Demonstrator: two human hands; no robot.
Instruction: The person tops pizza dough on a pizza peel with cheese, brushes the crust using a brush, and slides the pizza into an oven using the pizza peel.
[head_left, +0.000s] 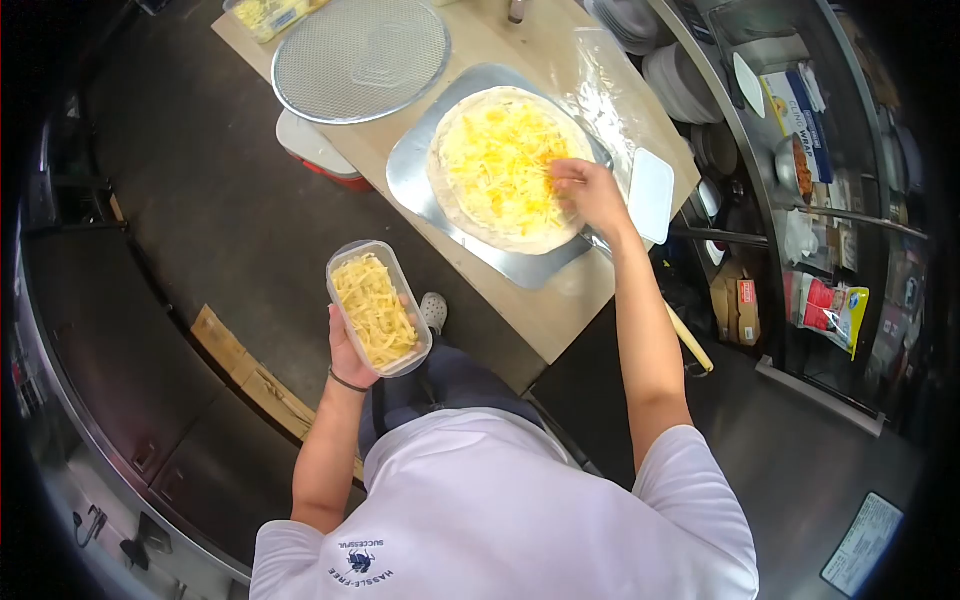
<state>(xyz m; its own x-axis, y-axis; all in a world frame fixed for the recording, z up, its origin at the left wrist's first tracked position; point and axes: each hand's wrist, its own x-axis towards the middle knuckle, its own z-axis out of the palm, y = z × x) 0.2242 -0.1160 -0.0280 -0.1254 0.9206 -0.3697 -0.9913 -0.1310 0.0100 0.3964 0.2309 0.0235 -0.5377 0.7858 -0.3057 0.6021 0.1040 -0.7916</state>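
Note:
My left hand (350, 350) is wrapped round the side of a clear plastic container (408, 296), held tilted in front of my body. Pale yellow shredded cheese (375, 310) fills it. Over the right part of a round pizza base (475, 222) is my right hand (588, 190), slightly blurred, fingers curled together. Whether cheese is between those fingers is hidden. Yellow and orange shredded cheese (505, 150) covers the middle of the base and leaves a bare rim. Beneath the base lies a metal pizza peel (408, 170), its handle partly covered by my right hand and forearm.
A round mesh pizza screen (360, 60) lies on the table (520, 335), overhanging its left edge. A white lid (652, 195) sits at the right edge near floury plastic (605, 90). Shelves on the right hold stacked plates (680, 82) and a cling wrap box (797, 125).

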